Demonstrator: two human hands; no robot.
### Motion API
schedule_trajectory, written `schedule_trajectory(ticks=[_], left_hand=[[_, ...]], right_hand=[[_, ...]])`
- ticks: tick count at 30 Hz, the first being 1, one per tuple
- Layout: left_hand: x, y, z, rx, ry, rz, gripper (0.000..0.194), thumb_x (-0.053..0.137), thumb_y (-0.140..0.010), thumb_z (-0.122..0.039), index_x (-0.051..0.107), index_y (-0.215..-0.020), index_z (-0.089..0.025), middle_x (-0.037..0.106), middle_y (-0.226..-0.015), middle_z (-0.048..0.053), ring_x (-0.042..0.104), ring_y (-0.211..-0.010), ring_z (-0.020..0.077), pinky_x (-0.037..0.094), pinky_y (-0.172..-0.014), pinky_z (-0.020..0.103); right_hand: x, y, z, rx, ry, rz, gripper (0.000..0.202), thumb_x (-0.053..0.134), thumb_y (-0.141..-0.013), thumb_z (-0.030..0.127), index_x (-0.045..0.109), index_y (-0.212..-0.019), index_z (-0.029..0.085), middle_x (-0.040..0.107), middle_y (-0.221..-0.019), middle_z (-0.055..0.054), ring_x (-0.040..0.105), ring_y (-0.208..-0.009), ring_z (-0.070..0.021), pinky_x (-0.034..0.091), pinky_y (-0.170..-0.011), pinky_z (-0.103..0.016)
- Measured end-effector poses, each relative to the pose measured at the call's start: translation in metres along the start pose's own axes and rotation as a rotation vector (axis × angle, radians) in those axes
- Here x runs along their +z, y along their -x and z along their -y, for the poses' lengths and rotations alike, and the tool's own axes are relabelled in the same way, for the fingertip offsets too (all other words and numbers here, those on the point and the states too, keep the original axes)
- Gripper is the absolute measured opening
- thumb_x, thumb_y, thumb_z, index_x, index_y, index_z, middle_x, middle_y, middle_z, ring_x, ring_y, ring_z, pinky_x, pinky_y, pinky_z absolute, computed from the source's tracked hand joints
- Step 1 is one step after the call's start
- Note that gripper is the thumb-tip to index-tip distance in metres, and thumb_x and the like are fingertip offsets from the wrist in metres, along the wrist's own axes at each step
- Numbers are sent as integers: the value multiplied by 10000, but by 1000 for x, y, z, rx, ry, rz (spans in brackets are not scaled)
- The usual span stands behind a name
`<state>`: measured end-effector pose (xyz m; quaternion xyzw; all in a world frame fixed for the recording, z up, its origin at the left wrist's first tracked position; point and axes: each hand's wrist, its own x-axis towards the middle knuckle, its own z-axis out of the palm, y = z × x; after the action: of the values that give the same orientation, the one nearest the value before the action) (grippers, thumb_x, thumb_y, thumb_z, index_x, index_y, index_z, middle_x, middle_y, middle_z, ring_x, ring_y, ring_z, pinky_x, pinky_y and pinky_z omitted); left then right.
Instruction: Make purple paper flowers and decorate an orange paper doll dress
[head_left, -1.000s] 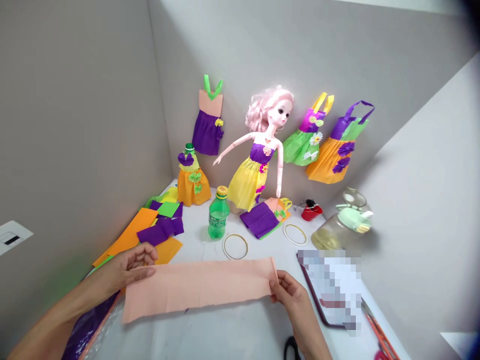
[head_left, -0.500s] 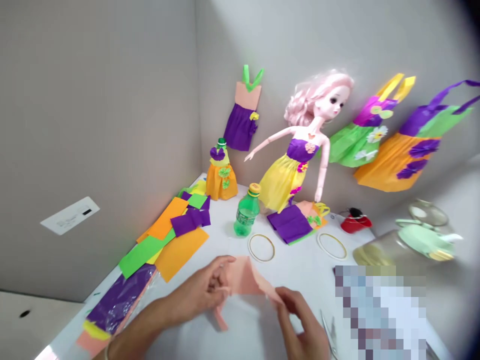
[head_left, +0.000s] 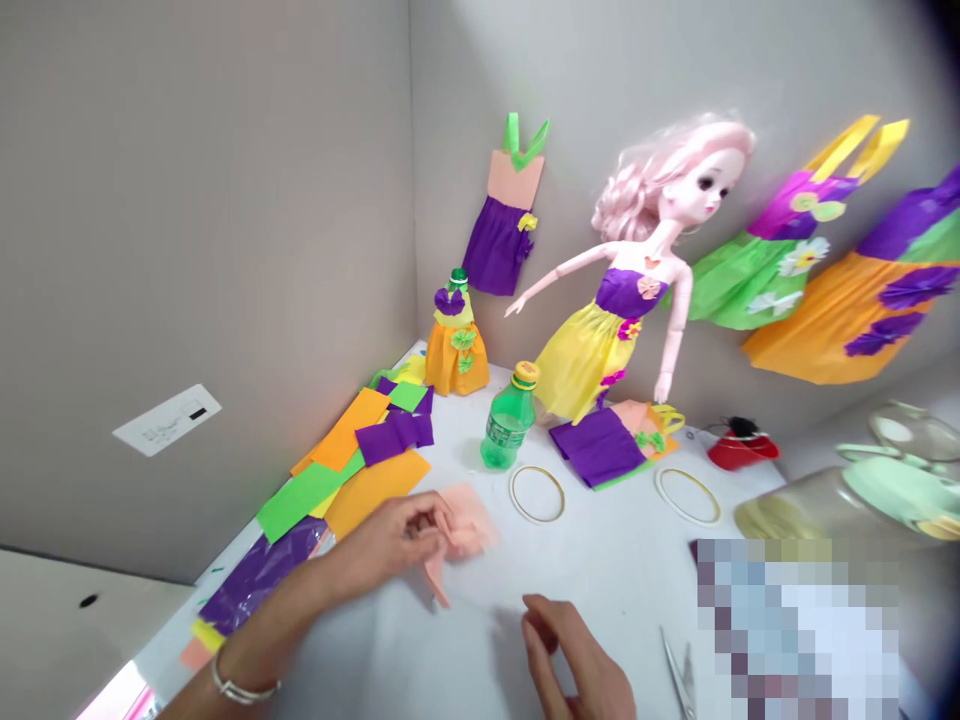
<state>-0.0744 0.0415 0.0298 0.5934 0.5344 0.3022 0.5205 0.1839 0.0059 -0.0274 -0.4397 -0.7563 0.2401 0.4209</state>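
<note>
Gathered peach paper [head_left: 469, 525] hangs from the pinched fingers of my left hand [head_left: 401, 535], over the white table [head_left: 465, 660]. A narrow strip of it dangles below the fingers. My right hand [head_left: 574, 655] is over the table to the right, its thumb and index finger apart and nothing between them. Scissors [head_left: 681, 675] lie to the right of that hand. Beyond the peach paper are a gold ring [head_left: 537, 494] and a green bottle [head_left: 508, 420] with a yellow cap.
Coloured sheets [head_left: 300, 500] lie along the left wall. A pink-haired doll [head_left: 637, 290] stands at the back, near a folded purple outfit [head_left: 600, 448]. Another ring [head_left: 688, 497], a red item [head_left: 742, 448] and a glass jar [head_left: 802, 500] are on the right.
My right hand has let go of the peach paper and opened. The paper has bunched up at my left hand, which has moved slightly left and up. The view has shifted.
</note>
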Motion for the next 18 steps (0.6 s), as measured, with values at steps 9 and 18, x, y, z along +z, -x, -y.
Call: schedule_trajectory(ticks=[9,18], left_hand=[[-101,31,8,-93,-463,-465,275,508,-889,-446,599,-1010,-216,682,-965,26,621,-892,229,457,-797,315],[-70,20,5,-166,-408,-575,545,551,-823,-609,515,-1279,-312,579,-1363,33,541,-1219,340,390,-1043,488]], right_hand=[[3,2,-11,-74,56,109,151,476,-970,198,582,-1071,236,622,-779,-27,614,-628,-146,491,-602,-218],[-2,-4,1,-100,143,212,203,416,-957,121,551,-1081,208,601,-786,-41,587,-663,-162,480,-604,-249]])
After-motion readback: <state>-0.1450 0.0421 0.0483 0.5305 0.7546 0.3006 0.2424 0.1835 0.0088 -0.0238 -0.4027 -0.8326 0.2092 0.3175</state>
